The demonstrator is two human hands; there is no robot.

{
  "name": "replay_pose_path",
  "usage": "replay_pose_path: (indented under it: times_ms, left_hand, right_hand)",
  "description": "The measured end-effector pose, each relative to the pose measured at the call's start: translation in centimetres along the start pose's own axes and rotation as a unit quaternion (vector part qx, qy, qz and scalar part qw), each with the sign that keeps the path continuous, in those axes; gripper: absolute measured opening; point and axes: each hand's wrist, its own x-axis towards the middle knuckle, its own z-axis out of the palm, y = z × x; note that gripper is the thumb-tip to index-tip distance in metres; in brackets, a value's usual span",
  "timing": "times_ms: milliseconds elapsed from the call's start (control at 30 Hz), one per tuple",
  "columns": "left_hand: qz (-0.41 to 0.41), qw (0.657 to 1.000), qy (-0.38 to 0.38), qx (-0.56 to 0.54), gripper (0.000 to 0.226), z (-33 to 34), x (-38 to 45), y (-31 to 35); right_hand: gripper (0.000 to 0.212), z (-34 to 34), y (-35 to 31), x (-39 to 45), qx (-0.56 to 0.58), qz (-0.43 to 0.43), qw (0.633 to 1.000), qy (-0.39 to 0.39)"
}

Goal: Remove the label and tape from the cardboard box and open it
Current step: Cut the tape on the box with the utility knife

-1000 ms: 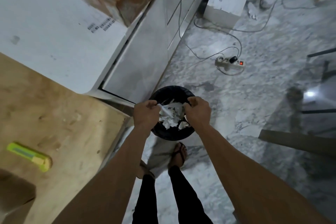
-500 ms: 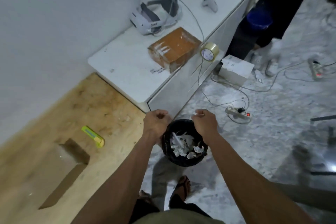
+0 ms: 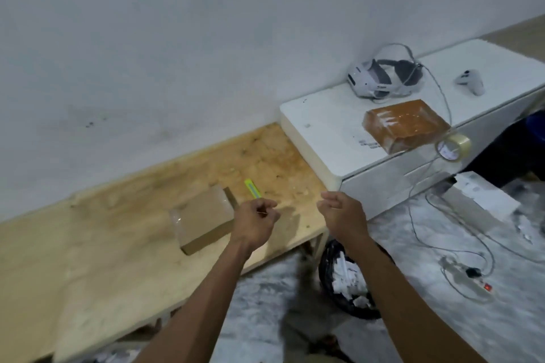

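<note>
Now we see the cardboard box (image 3: pixel 203 216) lying flat on the wooden table (image 3: pixel 88 244). Our left hand (image 3: pixel 256 222) floats just right of the box, its fingers curled in, and we cannot tell if they pinch something tiny. Our right hand (image 3: pixel 343 212) is further right of the box, fingers loose and holding nothing. A yellow-green cutter (image 3: pixel 253 188) lies just behind the box. A black bin (image 3: pixel 351 280) full of white scraps sits on the floor, right of the box and below the table edge.
</note>
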Motion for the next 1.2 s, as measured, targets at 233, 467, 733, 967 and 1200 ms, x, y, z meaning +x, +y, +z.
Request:
replay_pose_path:
  times_ms: [233, 467, 733, 967, 1200]
  left_hand:
    - [-0.069, 0.993, 0.101, 0.010, 0.007, -9.5, -5.8, -7.8]
    - [-0.102, 0.984, 0.125, 0.077, 0.021, -12.7, -6.4, -11.5]
    - [-0.029, 0.971, 0.074, 0.225, 0.042, -12.2, 0.5, -10.3]
    - [-0.058, 0.939, 0.001, 0.339, 0.102, -11.7, 8.1, -10.2]
    - [-0.140, 0.925, -0.105, 0.338, 0.145, -11.0, 12.2, -11.1]
  right_hand:
    - [0.010, 9.3, -2.0, -4.7, -0.017, -0.045, 0.990, -0.131]
    - [0.005, 13.8, -2.6, -3.8, -0.050, -0.025, 0.987, -0.149]
    - [0.017, 15.9, -2.3, 2.9, -0.108, -0.021, 0.990, -0.088]
    - [0.021, 19.2, -1.4, 9.6, -0.163, 0.008, 0.981, -0.101]
    - [0.029, 20.8, -1.1, 12.8, -0.246, 0.012, 0.965, -0.093]
